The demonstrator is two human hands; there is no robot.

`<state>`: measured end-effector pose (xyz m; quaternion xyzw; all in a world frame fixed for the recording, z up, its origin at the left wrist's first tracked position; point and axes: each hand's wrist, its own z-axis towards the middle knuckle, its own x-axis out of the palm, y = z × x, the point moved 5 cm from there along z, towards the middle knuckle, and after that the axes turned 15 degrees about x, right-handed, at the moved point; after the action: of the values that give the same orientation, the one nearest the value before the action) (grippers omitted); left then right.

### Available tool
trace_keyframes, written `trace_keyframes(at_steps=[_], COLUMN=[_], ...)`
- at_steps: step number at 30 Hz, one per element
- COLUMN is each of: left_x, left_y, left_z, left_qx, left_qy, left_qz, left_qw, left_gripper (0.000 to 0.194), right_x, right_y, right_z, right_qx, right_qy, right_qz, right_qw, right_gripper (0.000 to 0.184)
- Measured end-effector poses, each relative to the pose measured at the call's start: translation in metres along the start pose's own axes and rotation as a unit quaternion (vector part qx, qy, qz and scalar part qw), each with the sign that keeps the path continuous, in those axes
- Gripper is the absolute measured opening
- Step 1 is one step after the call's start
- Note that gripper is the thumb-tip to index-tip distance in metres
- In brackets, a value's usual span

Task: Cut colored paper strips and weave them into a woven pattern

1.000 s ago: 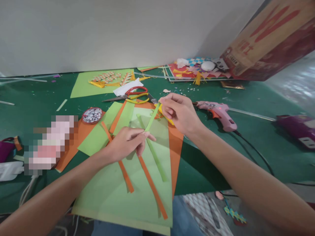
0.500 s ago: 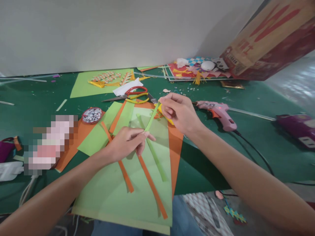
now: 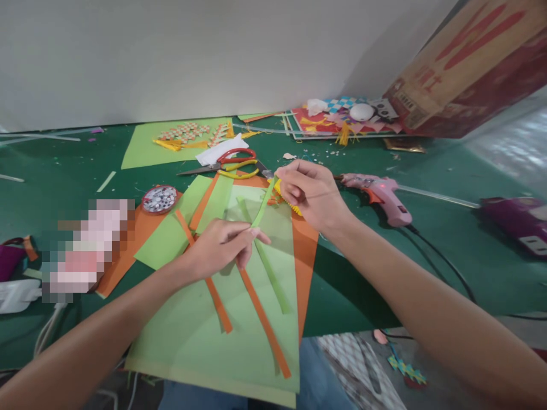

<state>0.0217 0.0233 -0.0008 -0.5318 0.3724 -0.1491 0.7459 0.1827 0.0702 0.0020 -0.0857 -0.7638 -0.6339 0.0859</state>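
A narrow light-green paper strip is stretched at a slant between my two hands. My left hand pinches its lower end between thumb and fingers, and my right hand pinches the upper end. Beneath them lies a large light-green paper sheet. On it rest an orange paper strip, a second orange strip passing under my left wrist, and another green strip. A yellow toothed-edge item is partly hidden behind my right hand.
Red-and-yellow-handled scissors lie beyond my hands. A pink glue gun with its cord is at the right. A round tub of googly eyes stands left. Tasselled woven paper pieces and a paper bag are at the back.
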Motion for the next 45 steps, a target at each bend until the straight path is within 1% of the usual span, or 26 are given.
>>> trace_keyframes(at_steps=[27, 34, 45], left_x=[0.0003, 0.0000, 0.0003], left_y=[-0.0005, -0.0009, -0.0015], left_z=[0.0000, -0.0008, -0.0014], left_qx=[0.006, 0.010, 0.010], left_qy=[0.003, 0.002, 0.013], left_qz=[0.005, 0.001, 0.025], left_qw=[1.000, 1.000, 1.000], left_gripper=[0.049, 0.049, 0.050], right_x=[0.0021, 0.0013, 0.0013], right_y=[0.0002, -0.0010, -0.0011], right_z=[-0.0012, -0.0007, -0.0001], right_qx=[-0.002, -0.002, -0.005], right_qy=[0.008, 0.009, 0.014], right_qz=[-0.014, -0.006, 0.003], right_qw=[1.000, 1.000, 1.000], right_gripper=[0.034, 0.030, 0.027])
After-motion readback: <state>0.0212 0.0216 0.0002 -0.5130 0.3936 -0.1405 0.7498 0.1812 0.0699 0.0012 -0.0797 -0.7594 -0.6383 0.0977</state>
